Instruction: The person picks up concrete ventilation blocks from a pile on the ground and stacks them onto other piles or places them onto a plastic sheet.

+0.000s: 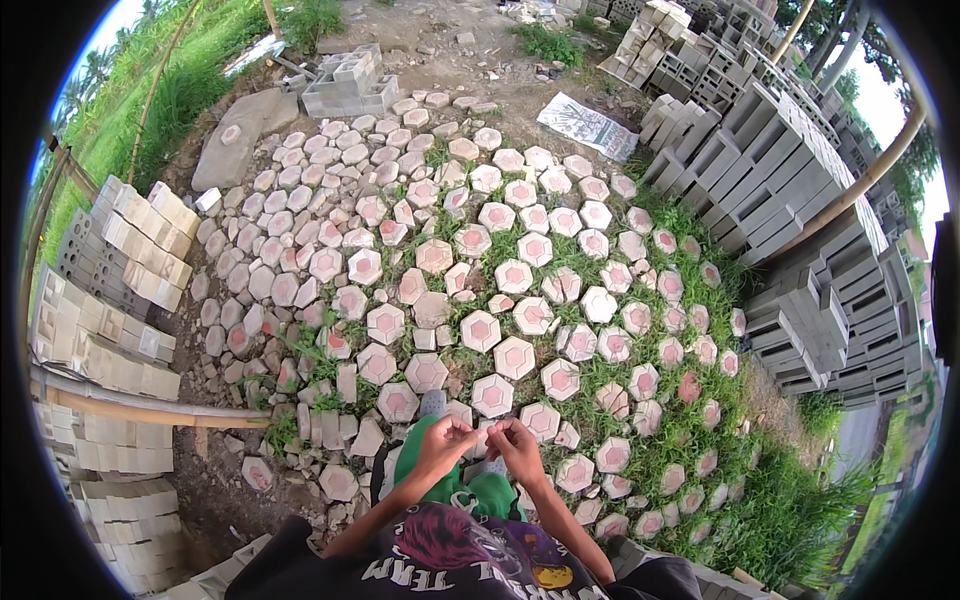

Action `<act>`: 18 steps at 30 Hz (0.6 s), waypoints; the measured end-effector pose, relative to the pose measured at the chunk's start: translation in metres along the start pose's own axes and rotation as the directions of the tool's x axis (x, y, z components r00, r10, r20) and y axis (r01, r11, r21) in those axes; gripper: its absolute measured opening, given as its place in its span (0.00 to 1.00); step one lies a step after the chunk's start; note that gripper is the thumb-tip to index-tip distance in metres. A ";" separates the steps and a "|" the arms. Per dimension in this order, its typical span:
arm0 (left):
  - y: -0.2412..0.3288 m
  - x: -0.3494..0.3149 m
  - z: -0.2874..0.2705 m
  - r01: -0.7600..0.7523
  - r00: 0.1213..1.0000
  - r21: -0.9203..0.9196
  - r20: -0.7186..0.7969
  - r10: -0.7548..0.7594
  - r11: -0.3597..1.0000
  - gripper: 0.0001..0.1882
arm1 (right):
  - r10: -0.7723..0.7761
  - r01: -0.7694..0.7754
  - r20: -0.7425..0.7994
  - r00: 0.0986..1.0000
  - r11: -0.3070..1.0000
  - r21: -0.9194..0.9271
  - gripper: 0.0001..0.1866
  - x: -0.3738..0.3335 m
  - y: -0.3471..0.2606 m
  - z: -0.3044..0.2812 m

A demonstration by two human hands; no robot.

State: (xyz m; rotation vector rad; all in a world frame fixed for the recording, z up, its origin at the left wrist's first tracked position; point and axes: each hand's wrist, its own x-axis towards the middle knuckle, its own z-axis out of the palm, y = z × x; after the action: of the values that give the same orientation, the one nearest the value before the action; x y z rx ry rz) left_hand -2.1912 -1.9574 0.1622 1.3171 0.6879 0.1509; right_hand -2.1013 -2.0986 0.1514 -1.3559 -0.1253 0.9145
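My left hand (pixel 443 447) and my right hand (pixel 519 452) meet in front of my body, low in the middle of the head view. Thumb and fingers are pinched together on both, with the fingertips nearly touching. Something small and pale may sit between them, too small to name. Below the hands are my legs in green trousers (pixel 488 494) and a dark printed shirt (pixel 440 548). The tip of a grey shoe (pixel 433 403) shows just beyond my left hand.
Hexagonal pavers (pixel 480 331) with reddish centres cover the ground, with grass between many. Stacked concrete blocks (pixel 760 160) stand on the right, paler block stacks (pixel 150 245) on the left. A bamboo pole (pixel 150 407) reaches in from the left. A printed sack (pixel 588 127) lies farther off.
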 end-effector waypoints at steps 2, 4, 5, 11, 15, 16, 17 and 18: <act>0.005 0.024 -0.011 0.005 1.000 -0.037 0.003 -0.005 0.999 0.12 | 0.064 -0.062 0.021 0.998 0.994 -0.095 0.14 0.026 -0.022 0.004; 0.029 0.049 -0.021 0.013 1.000 0.029 -0.022 -0.012 0.999 0.19 | 0.116 -0.112 0.009 0.993 0.973 -0.203 0.21 0.059 -0.036 0.013; 0.034 0.066 -0.029 0.008 1.000 0.030 -0.023 -0.007 1.000 0.19 | 0.112 -0.107 0.011 0.994 0.973 -0.203 0.21 0.077 -0.039 0.017; 0.066 0.187 -0.078 -0.059 0.993 0.044 -0.103 0.063 0.997 0.27 | -0.063 0.028 -0.110 0.992 0.955 -0.295 0.31 0.207 -0.069 0.056; 0.108 0.246 -0.126 -0.066 0.995 0.132 -0.069 0.075 0.989 0.28 | -0.154 0.138 -0.052 0.987 0.962 -0.234 0.30 0.278 -0.097 0.096; 0.117 0.256 -0.136 -0.059 0.994 0.118 -0.083 0.069 0.991 0.28 | -0.142 0.132 -0.036 0.989 0.970 -0.203 0.29 0.294 -0.101 0.105; 0.124 0.268 -0.146 -0.053 0.993 0.103 -0.097 0.063 0.993 0.29 | -0.129 0.124 -0.021 0.991 0.977 -0.171 0.28 0.309 -0.106 0.113; 0.126 0.283 -0.156 -0.075 0.994 0.093 -0.071 0.082 0.993 0.28 | -0.121 0.117 -0.013 0.993 0.977 -0.175 0.28 0.322 -0.111 0.119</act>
State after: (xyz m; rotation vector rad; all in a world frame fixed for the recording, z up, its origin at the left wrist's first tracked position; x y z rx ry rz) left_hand -2.0158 -1.6581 0.1585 1.4323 0.7129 0.2359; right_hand -1.9017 -1.7977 0.1448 -1.5038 -0.2716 0.8007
